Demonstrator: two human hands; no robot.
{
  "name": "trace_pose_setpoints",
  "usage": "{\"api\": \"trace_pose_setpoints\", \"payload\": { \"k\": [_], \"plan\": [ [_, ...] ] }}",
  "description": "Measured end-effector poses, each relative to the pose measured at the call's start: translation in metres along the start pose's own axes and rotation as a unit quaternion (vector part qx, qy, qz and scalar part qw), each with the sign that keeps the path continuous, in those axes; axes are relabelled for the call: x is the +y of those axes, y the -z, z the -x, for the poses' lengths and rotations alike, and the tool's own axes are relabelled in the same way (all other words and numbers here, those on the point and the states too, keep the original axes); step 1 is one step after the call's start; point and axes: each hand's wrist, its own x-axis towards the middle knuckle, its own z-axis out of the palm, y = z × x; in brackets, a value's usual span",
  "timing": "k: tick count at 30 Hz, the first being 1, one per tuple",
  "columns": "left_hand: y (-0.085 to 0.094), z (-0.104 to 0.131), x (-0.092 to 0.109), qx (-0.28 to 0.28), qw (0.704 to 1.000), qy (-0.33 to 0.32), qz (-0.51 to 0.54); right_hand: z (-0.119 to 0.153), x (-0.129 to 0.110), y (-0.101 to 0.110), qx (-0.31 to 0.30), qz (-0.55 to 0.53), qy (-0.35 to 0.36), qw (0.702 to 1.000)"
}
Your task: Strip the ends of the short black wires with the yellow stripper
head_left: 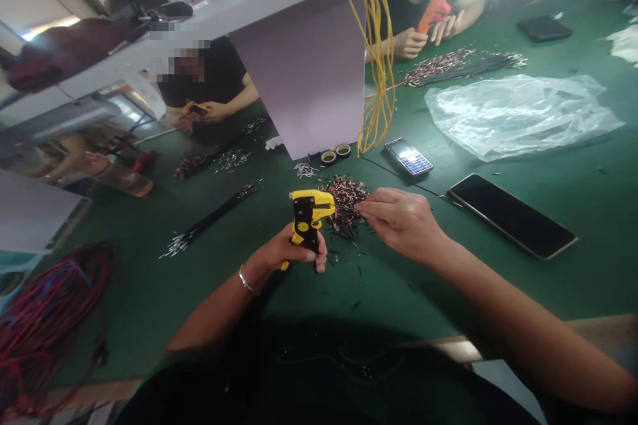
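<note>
My left hand (299,249) is wrapped round the handles of a yellow and black wire stripper (305,216), its jaws facing right. Just across from the jaws, my right hand (399,219) is closed in a pinch on what looks like a thin wire, hardly visible against the background. Behind both lies a pile of short black wire pieces with copper ends (346,196), partly covered by the tool and my right fingers. Loose scraps are scattered below it. To the left rests a bundle of black wires (212,219) with bare silvery ends.
A smartphone (513,216), a keypad phone (409,158) and a clear plastic bag (523,116) lie to the right. Tape rolls (335,154) sit by a divider panel (319,73) near hanging yellow wires (381,46). Red cables (54,312) are coiled at left. Co-workers (212,80) sit opposite.
</note>
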Motion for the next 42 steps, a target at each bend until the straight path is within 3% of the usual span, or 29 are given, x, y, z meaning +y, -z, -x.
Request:
{"api": "trace_pose_setpoints", "payload": {
  "k": [7, 22, 28, 36, 42],
  "plan": [
    [0.000, 0.002, -0.002, 0.028, 0.999, -0.005, -0.015, 0.001, 0.001, -0.002, 0.008, 0.005, 0.008, 1.000],
    [-0.007, -0.001, -0.012, 0.089, 0.995, -0.026, -0.038, 0.000, 0.003, -0.009, -0.020, -0.036, -0.065, 0.997],
    [-0.006, -0.005, -0.018, 0.152, 0.987, -0.058, -0.004, 0.002, 0.006, -0.014, -0.010, -0.063, -0.094, 0.994],
    [-0.006, -0.003, -0.004, 0.089, 0.993, -0.075, 0.000, 0.002, 0.008, -0.015, 0.012, -0.087, -0.105, 0.991],
    [0.004, -0.003, -0.003, 0.119, 0.984, -0.127, 0.028, 0.002, 0.006, -0.013, 0.013, -0.068, -0.090, 0.993]
  ]
}}
